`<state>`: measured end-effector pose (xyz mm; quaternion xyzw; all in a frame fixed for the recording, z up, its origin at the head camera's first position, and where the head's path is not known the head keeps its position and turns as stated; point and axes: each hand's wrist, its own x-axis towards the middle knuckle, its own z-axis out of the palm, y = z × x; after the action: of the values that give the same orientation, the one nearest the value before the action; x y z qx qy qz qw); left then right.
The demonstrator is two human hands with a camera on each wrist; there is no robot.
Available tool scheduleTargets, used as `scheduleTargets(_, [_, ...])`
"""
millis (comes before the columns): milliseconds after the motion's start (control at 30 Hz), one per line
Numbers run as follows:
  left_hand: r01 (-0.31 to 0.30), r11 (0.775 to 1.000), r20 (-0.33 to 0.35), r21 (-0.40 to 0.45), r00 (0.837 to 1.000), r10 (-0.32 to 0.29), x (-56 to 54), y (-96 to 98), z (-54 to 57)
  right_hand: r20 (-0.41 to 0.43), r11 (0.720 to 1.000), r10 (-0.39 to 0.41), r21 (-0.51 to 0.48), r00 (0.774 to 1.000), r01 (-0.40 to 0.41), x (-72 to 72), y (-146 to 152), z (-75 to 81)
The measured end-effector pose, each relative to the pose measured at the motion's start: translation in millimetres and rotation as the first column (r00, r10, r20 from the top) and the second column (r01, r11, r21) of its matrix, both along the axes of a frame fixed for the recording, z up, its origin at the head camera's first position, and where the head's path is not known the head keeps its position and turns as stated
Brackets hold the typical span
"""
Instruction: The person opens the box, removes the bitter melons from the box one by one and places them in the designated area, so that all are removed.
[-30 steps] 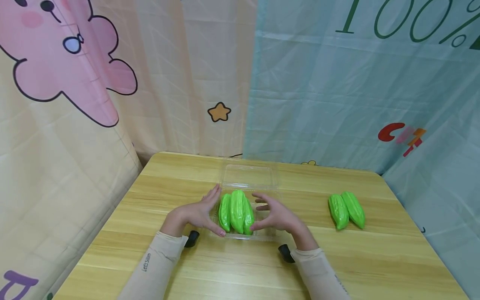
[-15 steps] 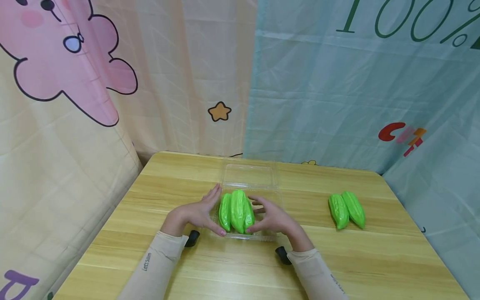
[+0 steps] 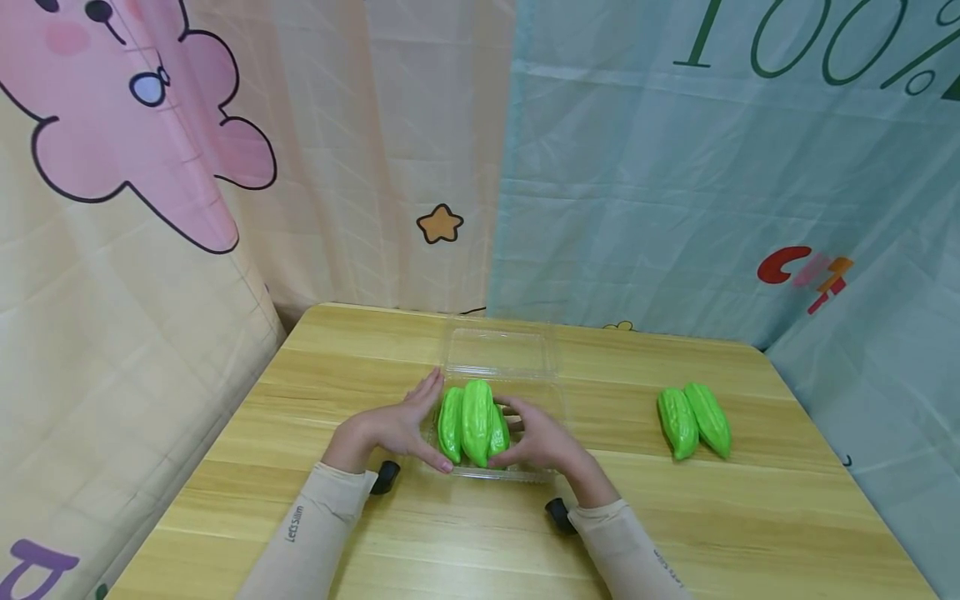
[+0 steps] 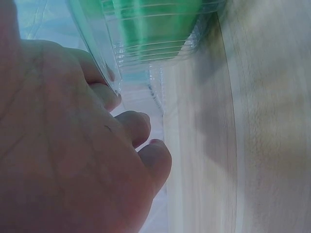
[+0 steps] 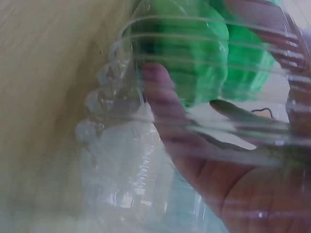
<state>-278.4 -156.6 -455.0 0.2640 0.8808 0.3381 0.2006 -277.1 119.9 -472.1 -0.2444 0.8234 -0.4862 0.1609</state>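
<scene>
A clear plastic clamshell box [image 3: 528, 475] lies on the table with its lid folded back. Inside are three green bitter melons [image 3: 477, 423], the middle one highest. My left hand [image 3: 393, 429] holds the box's left side, thumb at the front corner and fingers along the side toward the back; in the left wrist view, fingertips meet the rim. The right hand [image 3: 540, 437] reaches into the box, thumb and fingers curled round the right-hand melon [image 3: 500, 432]. Through the clear wall, the right wrist view shows a finger [image 5: 163, 92] against a melon [image 5: 194, 53]. That melon is partly covered.
Two more bitter melons [image 3: 693, 421] lie side by side on the wooden table [image 3: 450, 550], to the right of the box. The box's open lid [image 3: 498, 350] lies behind it near the table's back edge. Printed curtains [image 3: 637, 192] hang close behind the table.
My right hand has moved a little left, its thumb and fingers drawing in round the right-hand melon. The left hand and the box stay where they were.
</scene>
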Motion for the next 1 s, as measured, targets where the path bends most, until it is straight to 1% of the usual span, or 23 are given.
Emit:
scheduleTargets(267, [-0.004,1.000,0.000,-0.017,1.000,0.004,1.1,0.4,1.5,0.008,0.998,-0.060,0.015,0.998,0.060,2.0,-3.5,-2.0])
scheduleTargets(433, [-0.006,1.000,0.000,-0.017,1.000,0.006,0.9,0.4,2.1,0.021,0.997,-0.072,-0.010,0.997,0.072,1.3,-4.0,-2.9])
scheduleTargets(567, [-0.008,1.000,0.003,-0.016,1.000,0.008,0.6,0.3,1.5,0.035,0.996,-0.089,0.001,0.995,0.089,0.5,-1.7,-2.0])
scheduleTargets(733, [-0.008,1.000,0.009,-0.010,1.000,0.008,1.1,0.3,1.4,0.032,0.991,-0.126,0.038,0.991,0.125,2.0,1.6,3.5])
scheduleTargets(867, [-0.011,1.000,0.014,-0.005,1.000,0.011,1.1,0.2,1.3,0.020,0.982,-0.172,0.086,0.985,0.170,4.1,2.7,10.8])
scheduleTargets(1000, [-0.012,1.000,0.015,-0.003,1.000,0.012,0.7,-0.1,1.2,0.014,0.976,-0.199,0.095,0.980,0.197,5.1,5.2,17.8])
